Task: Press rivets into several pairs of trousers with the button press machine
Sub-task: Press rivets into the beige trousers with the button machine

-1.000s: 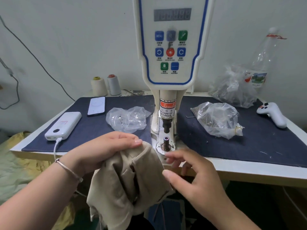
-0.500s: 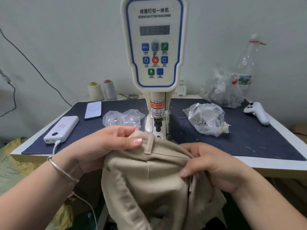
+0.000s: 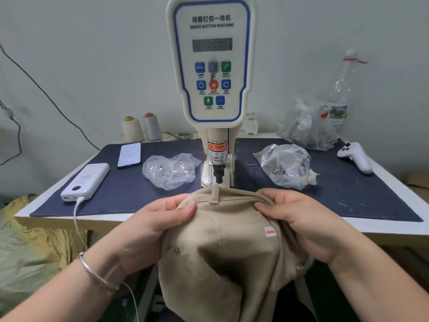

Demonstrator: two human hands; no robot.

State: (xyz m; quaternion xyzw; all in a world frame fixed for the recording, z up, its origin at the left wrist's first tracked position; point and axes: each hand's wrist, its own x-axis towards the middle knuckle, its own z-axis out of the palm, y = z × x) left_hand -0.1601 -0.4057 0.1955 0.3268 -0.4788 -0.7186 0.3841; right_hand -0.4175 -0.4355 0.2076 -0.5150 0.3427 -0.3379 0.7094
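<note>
Now spread wider under one button press machine (image 3: 212,66), at the table's (image 3: 394,228) front edge: one pair of beige trousers (image 3: 222,247). Gripping its waistband, fingers curled: left hand (image 3: 160,219), right hand (image 3: 299,219). Behind: three plastic bags (image 3: 286,168), two thread cones (image 3: 132,129).

The trousers (image 3: 222,252) were matt beige cloth; the button press machine (image 3: 212,61) had a glossy plastic casing; crinkled clear plastic bags (image 3: 170,170) lay on dark cloth.
</note>
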